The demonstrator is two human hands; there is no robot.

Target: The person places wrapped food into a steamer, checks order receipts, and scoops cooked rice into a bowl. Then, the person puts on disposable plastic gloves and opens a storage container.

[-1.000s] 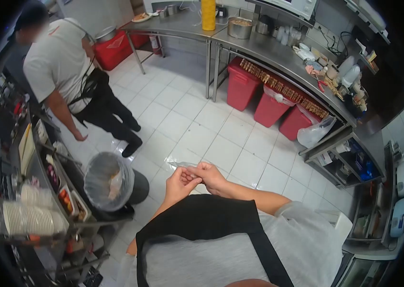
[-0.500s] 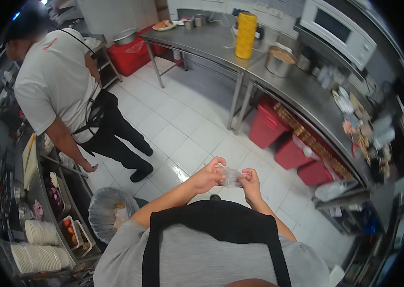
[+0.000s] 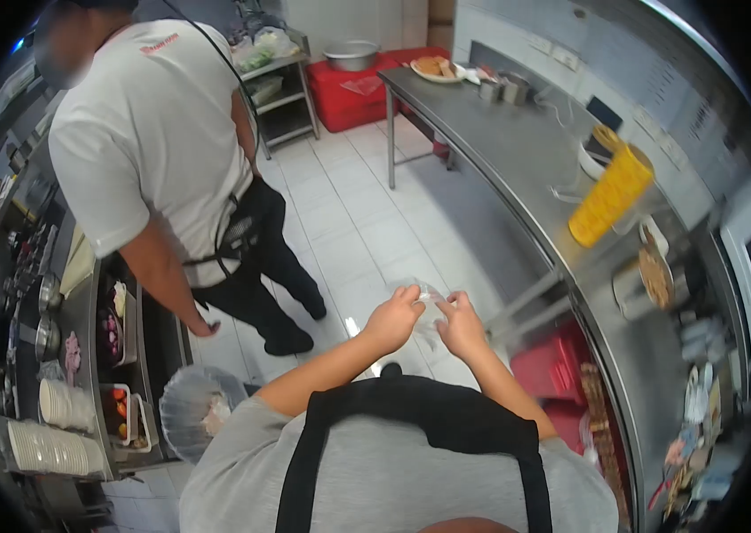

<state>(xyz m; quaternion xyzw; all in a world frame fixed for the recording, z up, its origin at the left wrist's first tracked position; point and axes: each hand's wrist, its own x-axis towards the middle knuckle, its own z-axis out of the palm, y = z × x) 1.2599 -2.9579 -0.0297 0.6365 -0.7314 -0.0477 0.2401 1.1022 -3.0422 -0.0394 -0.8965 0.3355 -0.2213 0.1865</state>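
My left hand (image 3: 395, 320) and my right hand (image 3: 462, 327) are raised in front of my apron, close together over the floor. Between them is a thin piece of clear plastic (image 3: 430, 293); whether it is a small bag or a disposable glove I cannot tell. The fingers of both hands are closed, pinching its upper edge. Part of the plastic hangs below, blurred against the pale tiles. Left of my forearm stands a bin (image 3: 182, 410) lined with a clear bag, with some scraps inside.
A co-worker (image 3: 158, 133) in a white shirt stands at the left, by a counter with food tubs (image 3: 131, 417) and stacked bowls (image 3: 51, 447). On the right runs a steel table (image 3: 482, 133) bearing a yellow cylinder (image 3: 611, 195) and a pot (image 3: 651, 282). Red bins (image 3: 546, 362) sit beneath it.
My view has turned, so the table and yellow cylinder appear farther right. My hands have come closer together and higher, and the plastic now hangs down between them.
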